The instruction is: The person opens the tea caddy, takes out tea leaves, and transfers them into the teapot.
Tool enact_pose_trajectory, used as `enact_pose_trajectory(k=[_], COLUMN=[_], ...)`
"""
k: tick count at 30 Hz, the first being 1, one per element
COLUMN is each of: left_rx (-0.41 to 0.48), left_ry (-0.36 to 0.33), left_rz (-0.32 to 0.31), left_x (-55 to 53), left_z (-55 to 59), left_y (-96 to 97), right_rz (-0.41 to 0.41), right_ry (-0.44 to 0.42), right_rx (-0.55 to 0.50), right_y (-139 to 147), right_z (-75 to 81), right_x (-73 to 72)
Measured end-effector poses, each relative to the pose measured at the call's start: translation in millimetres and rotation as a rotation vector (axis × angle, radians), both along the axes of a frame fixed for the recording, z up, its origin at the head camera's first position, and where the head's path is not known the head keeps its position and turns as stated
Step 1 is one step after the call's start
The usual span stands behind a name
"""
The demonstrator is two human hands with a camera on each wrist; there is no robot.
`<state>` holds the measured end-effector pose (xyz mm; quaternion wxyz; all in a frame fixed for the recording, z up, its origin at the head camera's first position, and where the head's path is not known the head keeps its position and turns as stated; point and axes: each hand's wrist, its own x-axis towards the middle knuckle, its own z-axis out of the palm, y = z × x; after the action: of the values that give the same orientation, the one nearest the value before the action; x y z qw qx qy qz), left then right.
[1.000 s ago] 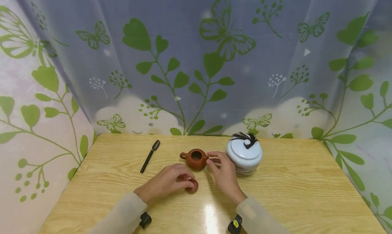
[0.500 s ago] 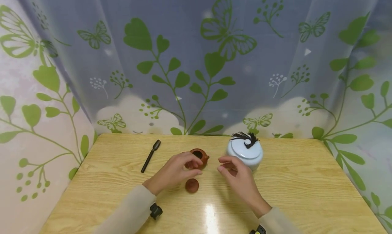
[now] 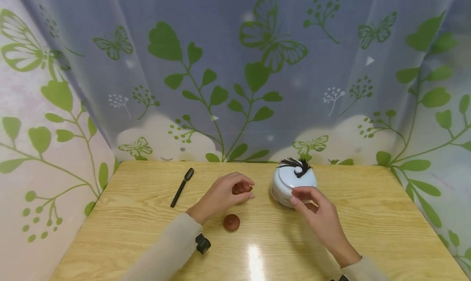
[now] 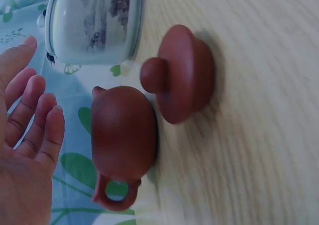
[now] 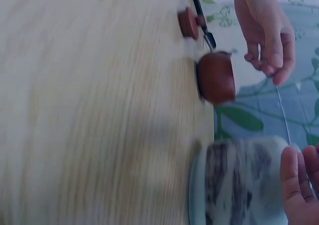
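My left hand hovers over the brown clay teapot, its fingers loosely bent with nothing in them. In the head view it covers nearly all of the pot, leaving only a bit of the spout visible. Nearer to me lies the teapot's round lid, knob up on the table. At the right stands a pale blue lidded jar with a dark landscape print and a black tassel around its knob. Close in front of that jar is my right hand, thumb and fingers apart and holding nothing.
A dark slim tea scoop lies on the wooden table, left of the teapot. Behind the table's far edge hangs a curtain printed with green leaves and butterflies.
My left hand has left the lid on the table and moved up and right over the teapot. My right hand has moved from the spout rightward to the jar's front.
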<state>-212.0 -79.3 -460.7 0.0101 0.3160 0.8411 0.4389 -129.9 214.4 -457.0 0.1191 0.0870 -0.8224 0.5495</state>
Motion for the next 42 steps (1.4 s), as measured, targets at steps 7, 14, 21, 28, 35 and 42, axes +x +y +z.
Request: enact_pose_trajectory(k=[7, 14, 21, 28, 35, 42], left_rx=[-0.02, -0.032, -0.049, -0.031, -0.076, -0.112], left_ry=[0.022, 0.027, 0.045, 0.059, 0.075, 0.081], left_rz=[0.04, 0.065, 0.048, 0.01, 0.011, 0.005], left_x=[-8.3, -17.6, -24.4, -30.6, -37.4, -43.0], left_z=[3.6, 7.0, 10.7, 19.1, 27.3, 35.0], left_y=[14.2, 30.5, 45.1, 63.9, 82.2, 98.0], right_rz=[-0.053, -0.104, -0.135, -0.09, -0.029, 0.066], right_ry=[0.026, 0.038, -0.048, -0.098, -0.133, -0.204], right_rx=[0.023, 0.082, 0.131, 0.123, 0.137, 0.087], right_y=[24.1, 39.7, 50.6, 59.9, 64.9, 65.3], right_z=[1.0, -4.1, -11.8, -16.7, -22.3, -26.0], right_x=[-6.8, -17.4, -25.8, -33.7, -45.7, -57.8])
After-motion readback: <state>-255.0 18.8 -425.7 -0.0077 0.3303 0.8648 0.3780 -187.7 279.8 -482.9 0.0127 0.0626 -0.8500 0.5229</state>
